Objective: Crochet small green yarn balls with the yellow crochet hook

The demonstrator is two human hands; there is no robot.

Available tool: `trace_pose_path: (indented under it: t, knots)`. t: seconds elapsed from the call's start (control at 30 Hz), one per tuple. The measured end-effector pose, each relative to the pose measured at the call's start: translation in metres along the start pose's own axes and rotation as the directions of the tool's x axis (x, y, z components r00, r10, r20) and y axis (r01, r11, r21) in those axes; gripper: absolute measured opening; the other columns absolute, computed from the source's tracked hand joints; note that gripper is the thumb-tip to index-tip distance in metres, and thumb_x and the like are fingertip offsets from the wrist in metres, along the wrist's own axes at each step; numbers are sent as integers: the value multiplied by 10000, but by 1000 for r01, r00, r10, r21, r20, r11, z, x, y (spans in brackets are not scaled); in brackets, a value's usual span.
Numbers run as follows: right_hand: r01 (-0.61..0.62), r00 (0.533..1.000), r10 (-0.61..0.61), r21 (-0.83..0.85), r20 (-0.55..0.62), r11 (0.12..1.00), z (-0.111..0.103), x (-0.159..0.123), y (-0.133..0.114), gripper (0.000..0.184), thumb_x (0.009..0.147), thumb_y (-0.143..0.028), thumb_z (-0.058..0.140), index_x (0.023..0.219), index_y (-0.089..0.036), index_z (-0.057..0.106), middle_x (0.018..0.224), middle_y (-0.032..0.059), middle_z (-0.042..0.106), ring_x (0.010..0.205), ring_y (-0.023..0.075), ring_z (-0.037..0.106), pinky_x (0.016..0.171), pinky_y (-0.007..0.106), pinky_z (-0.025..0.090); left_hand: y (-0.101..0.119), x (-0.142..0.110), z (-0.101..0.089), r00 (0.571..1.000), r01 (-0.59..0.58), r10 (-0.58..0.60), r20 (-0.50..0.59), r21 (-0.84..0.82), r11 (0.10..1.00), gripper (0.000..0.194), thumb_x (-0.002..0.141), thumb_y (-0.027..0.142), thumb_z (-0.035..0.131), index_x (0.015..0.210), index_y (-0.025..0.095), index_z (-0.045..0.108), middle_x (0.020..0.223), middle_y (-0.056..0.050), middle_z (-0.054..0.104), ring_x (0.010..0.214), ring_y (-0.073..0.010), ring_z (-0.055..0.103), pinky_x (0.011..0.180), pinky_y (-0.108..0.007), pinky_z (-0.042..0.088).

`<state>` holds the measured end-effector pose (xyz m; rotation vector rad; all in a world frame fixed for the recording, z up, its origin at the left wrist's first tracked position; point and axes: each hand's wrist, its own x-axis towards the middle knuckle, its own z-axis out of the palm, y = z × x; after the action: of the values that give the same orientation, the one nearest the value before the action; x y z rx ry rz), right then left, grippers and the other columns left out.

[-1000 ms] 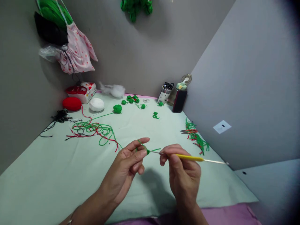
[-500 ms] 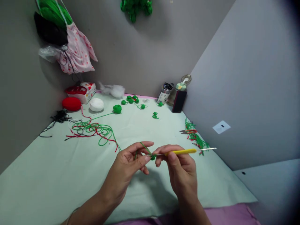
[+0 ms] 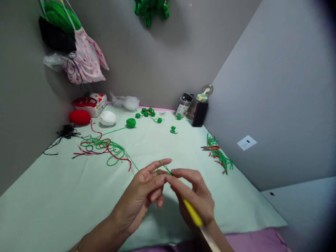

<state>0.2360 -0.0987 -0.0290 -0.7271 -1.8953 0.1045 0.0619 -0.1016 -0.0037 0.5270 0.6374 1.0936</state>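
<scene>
On the bench [image 3: 65,196], tangled yarn [image 3: 105,143] lay beyond the left hand [image 3: 145,187]; scissors [image 3: 214,148] and yarn clippings [image 3: 223,160] lay to the right. Fingers of both hands pinched the green yarn [image 3: 169,172] between them, partly hiding it. The crochet hook [image 3: 193,212], previously level across the yarn, had swung back beneath the right hand [image 3: 196,192].

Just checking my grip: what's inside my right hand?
Your right hand holds a yellow tool; part of its handle and a blurred pale shaft show below. The hand covers the tool's front. Green yarn reaches the fingertips; anything between them is hidden.
</scene>
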Motion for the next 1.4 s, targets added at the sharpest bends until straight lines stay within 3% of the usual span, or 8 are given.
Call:
trace_pose_path:
  t: [0.1,0.2,0.4,0.53,0.67,0.77,0.9,1.4]
  knots:
    - [-201,964,246,333,-98,921,3,5,-2,299,1042,-109,550,1181,-264,765,947,48,741,845,182,689,712,322,598,2,1,0,1000,4,-4,-11,-31,1000,361,809,242,898,1145,159,794,612,102,485,443,-10,234,429,-134,384]
    - [-294,930,366,519,-40,803,5,11,-3,240,1061,-174,562,1076,-269,782,920,34,734,843,171,679,693,300,583,-1,1,0,998,-65,65,-1,41,997,340,809,251,896,1133,199,808,834,38,638,450,7,318,435,-147,425]
    - [-208,974,222,253,-31,945,6,4,-6,341,1011,-59,604,1222,-277,758,1037,49,759,908,166,709,759,288,603,-9,2,2,990,-135,141,-33,124,983,380,795,309,920,1154,228,822,871,22,662,486,-9,445,478,-156,482]
    - [-26,1000,27,-44,11,999,3,-2,-5,417,950,-20,673,1282,-257,760,1156,96,754,1029,210,714,838,320,603,-7,5,0,999,-40,39,-29,-26,999,391,771,310,938,1135,203,840,706,67,559,442,8,300,424,-129,400]
    - [-234,945,292,327,-144,916,3,4,-2,313,1022,-79,586,1156,-281,785,939,30,747,814,159,675,703,289,572,-5,7,-4,997,-20,14,-80,-81,997,297,754,227,936,1040,193,862,689,83,498,449,18,259,418,-112,342]
    - [-323,903,424,548,-64,772,5,11,-1,237,1046,-179,603,1071,-296,807,915,21,744,796,153,669,670,279,566,-7,6,-4,993,-88,90,-72,34,996,310,773,239,920,1076,231,855,832,41,605,484,11,379,483,-140,429]
    - [-358,913,408,534,26,766,9,14,0,206,1026,-198,660,1086,-305,826,1006,35,794,964,170,713,801,287,596,-10,3,-1,989,-142,145,-11,164,976,294,832,290,877,1123,264,844,917,2,663,578,-45,515,578,-194,520]
    - [-372,869,493,600,-43,708,4,10,-2,208,1058,-234,600,1064,-284,802,974,39,747,807,171,682,704,329,561,-1,4,-3,992,-92,98,-78,78,993,185,789,300,905,889,177,809,719,54,535,506,-34,376,501,-178,462]
